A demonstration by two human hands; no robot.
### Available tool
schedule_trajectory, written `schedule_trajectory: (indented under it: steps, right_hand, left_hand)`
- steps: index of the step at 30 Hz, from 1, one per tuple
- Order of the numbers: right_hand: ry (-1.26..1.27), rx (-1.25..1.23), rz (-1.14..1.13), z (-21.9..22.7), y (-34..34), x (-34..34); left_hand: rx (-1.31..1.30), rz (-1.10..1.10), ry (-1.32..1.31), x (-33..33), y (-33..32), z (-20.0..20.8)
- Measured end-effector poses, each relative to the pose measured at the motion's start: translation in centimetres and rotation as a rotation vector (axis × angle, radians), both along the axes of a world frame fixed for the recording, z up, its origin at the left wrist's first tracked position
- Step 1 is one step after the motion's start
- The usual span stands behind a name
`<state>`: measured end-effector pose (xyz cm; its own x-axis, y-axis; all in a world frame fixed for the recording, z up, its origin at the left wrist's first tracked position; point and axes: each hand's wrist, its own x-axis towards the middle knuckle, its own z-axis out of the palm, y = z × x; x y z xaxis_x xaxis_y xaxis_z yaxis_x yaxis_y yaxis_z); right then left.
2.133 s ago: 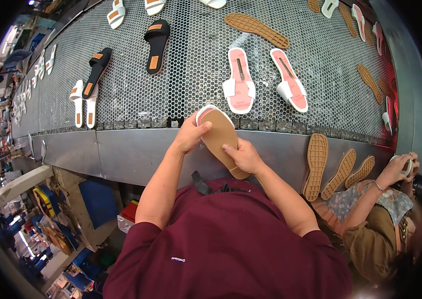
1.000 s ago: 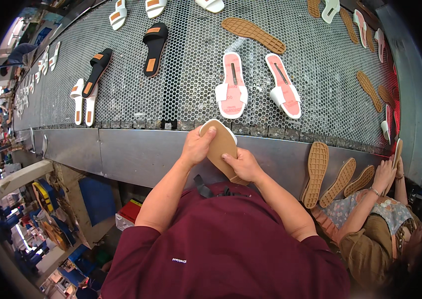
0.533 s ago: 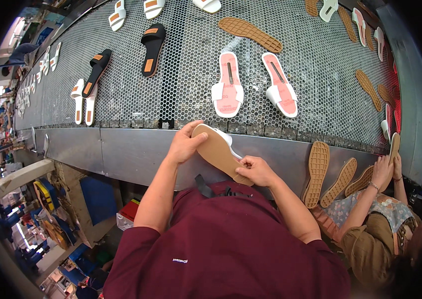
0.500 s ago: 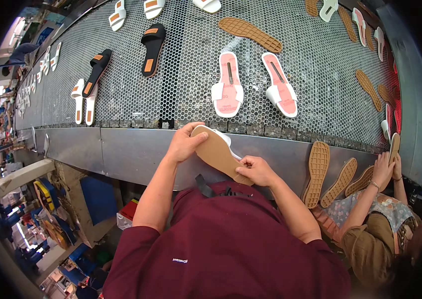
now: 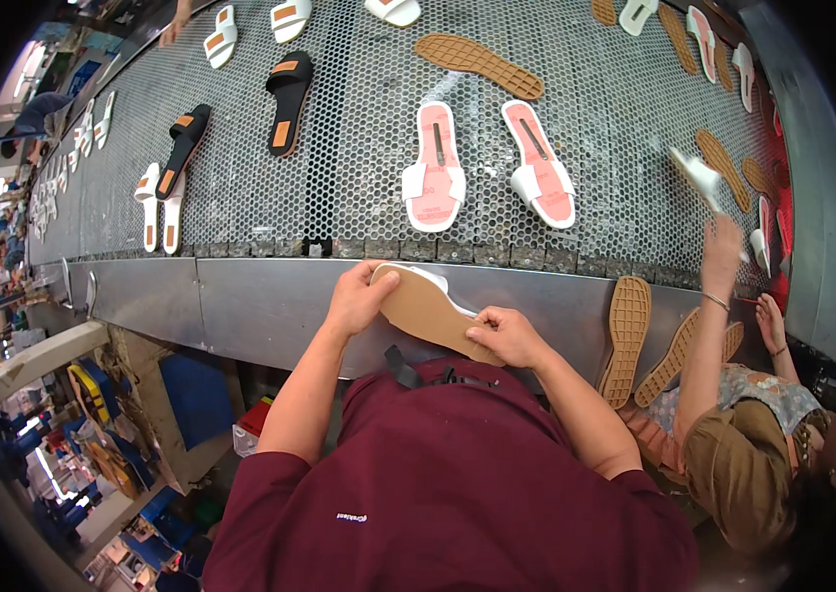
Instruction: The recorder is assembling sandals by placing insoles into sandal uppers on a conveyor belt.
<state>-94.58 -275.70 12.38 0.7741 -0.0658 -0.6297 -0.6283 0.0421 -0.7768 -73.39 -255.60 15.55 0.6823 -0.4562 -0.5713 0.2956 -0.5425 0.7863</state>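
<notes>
Over the metal ledge at my waist I hold a white slide sandal [image 5: 426, 310], its smooth tan sole turned up toward me and part of the white upper showing along its far edge. My left hand [image 5: 355, 300] is closed on one end, thumb on the sole. At the other end my right hand [image 5: 511, 337] pinches the sole's edge. Beyond them, on the mesh conveyor, lie two white slides with pink insoles, one on the left [image 5: 434, 173] and one on the right [image 5: 539, 168]. A tan gridded sole [image 5: 480, 65] rests behind this pair.
A metal ledge [image 5: 270, 301] borders the mesh conveyor [image 5: 359, 128]. Black slides [image 5: 290, 99] and white slides [image 5: 171, 212] lie to the left. Tan gridded soles [image 5: 625, 340] lean at the right beside a co-worker, whose blurred hand [image 5: 722, 247] reaches over the conveyor near a white slide [image 5: 699, 180].
The footwear on the conveyor has shifted slightly left. The co-worker's hand has moved from the ledge out over the conveyor. My hands keep their hold on the sandal, nearly still.
</notes>
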Motion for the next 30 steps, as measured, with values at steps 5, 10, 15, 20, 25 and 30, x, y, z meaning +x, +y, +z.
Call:
schedule_trajectory:
  steps: [5,10,15,20,25,30]
  right_hand:
    - [0.073,-0.133,0.160,2.9,-1.5,1.9]
    - [-0.052,-0.069,0.017,3.5,-1.8,3.3]
    - [-0.187,0.144,-0.170,2.0,-3.1,0.2]
    - [-0.124,0.059,-0.436,2.2,-4.5,-2.7]
    - [-0.120,0.410,-0.419,1.8,-4.4,-3.1]
    - [-0.153,0.498,-0.468,1.3,-4.1,-3.6]
  left_hand:
    - [-0.012,-0.797,-0.956,-4.0,-3.1,4.9]
    - [-0.179,-1.076,-0.833,-7.2,-7.4,3.5]
    - [-0.246,-1.002,-0.759,-7.9,-8.4,2.5]
    - [-0.306,-0.826,-0.764,-8.0,-8.6,2.5]
    - [-0.265,-0.780,-0.709,-8.2,-9.1,2.3]
    - [-0.200,-0.777,-0.626,-8.2,-9.2,3.0]
